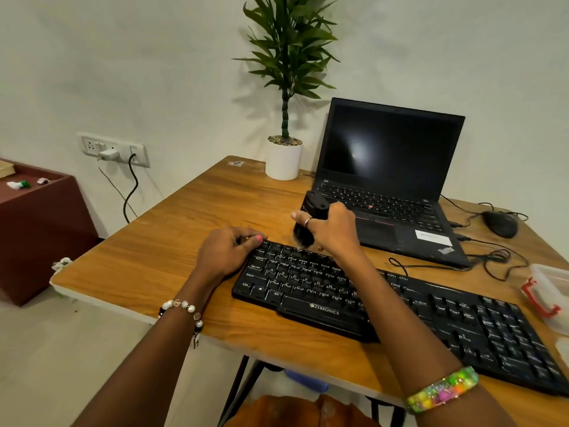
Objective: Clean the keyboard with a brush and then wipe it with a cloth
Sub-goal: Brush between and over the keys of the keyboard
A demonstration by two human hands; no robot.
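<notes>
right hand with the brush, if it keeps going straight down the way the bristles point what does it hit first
Probably the keyboard: the brush in the right hand points its bristles down at the top-left key rows. Whether they already touch is unclear.

Tabletop: wood-grain, smooth, slight sheen. Keyboard: black plastic, semi-gloss keys w/ white print. Laptop: matt black shell, glossy screen w/ glare. Pot: smooth white, matt. Container at right edge: clear plastic, red clip.
</notes>
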